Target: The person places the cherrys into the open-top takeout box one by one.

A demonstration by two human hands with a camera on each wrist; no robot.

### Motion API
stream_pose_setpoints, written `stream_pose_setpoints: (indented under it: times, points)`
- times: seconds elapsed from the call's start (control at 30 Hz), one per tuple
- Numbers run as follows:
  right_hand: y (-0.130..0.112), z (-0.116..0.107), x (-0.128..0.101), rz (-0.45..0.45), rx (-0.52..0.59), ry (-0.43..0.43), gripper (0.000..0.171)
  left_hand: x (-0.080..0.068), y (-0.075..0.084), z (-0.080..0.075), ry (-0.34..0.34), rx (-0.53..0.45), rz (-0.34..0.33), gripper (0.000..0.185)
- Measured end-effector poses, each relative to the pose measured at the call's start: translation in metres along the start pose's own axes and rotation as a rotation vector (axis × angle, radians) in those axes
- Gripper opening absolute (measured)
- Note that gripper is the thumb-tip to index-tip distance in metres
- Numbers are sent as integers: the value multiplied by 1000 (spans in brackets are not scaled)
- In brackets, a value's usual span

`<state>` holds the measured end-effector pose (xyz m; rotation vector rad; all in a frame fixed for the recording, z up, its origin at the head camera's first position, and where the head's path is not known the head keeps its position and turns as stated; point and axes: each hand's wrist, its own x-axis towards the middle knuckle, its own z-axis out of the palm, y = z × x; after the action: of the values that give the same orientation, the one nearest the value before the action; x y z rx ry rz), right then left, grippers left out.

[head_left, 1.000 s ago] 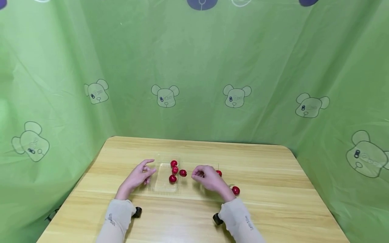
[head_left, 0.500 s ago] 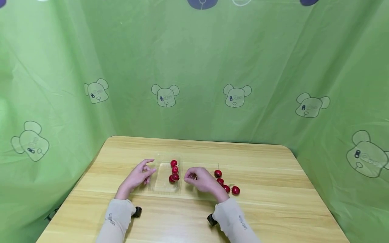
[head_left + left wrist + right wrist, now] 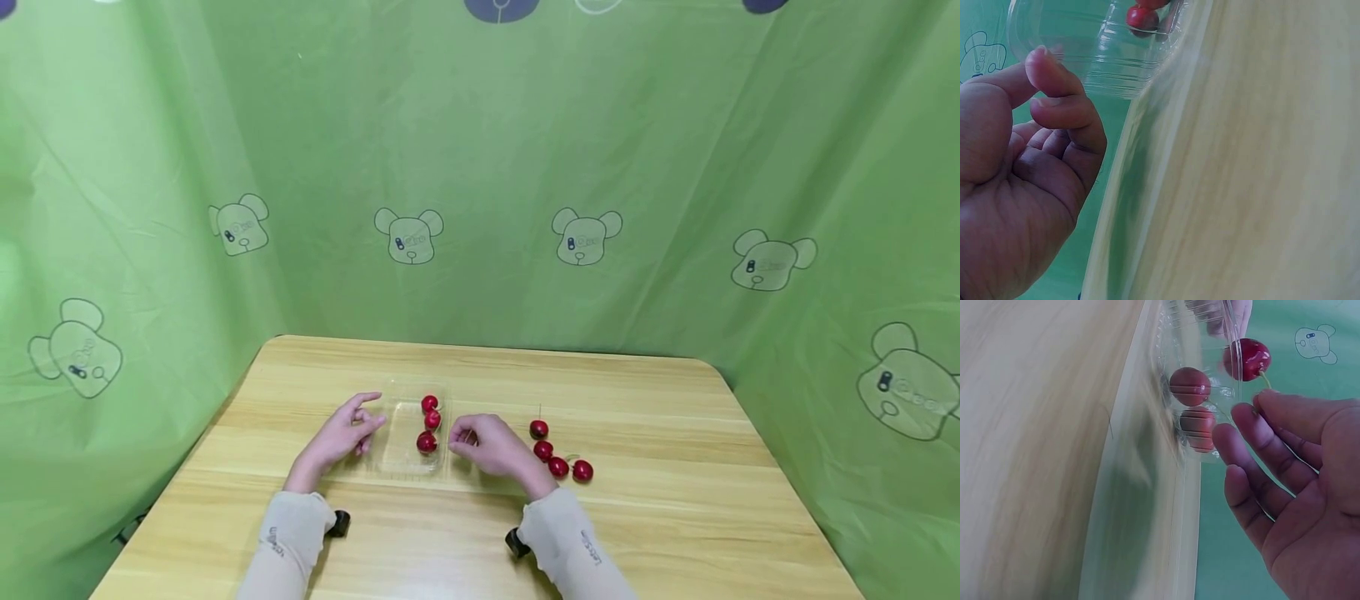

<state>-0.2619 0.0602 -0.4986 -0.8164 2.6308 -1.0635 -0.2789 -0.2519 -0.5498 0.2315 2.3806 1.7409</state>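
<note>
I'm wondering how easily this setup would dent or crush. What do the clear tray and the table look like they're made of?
The clear tray looks like thin glossy transparent plastic: the cherries show through its ribbed wall, and it catches glare. The table looks like pale wood or wood-look laminate, smooth with a grain pattern; which one cannot be told. The left hand touches the tray's side.

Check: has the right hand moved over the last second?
Yes. The right hand shifted left, away from the loose cherries, toward the clear tray.
</note>
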Motion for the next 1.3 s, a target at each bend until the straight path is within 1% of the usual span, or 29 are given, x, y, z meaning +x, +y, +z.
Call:
stream_pose_setpoints:
  times: [0.23,0.53,0.8,1.07,1.3]
  points:
    - [-4,1,2,-24,-7,-7,9,-1,2,1,1,-17,-8,67]
    - [-8,2,6,-32,-36,15,9,0,2,0,-4,-23,-2,68]
    - [-7,8,8,-21,-32,32,8,0,-1,0,-6,5,-4,68]
    - [-6,11,10,-16,-25,48,6,-1,-1,0,-4,-29,1,69]
    - [-6,16,11,-38,-16,61,6,0,-2,0,3,-20,3,68]
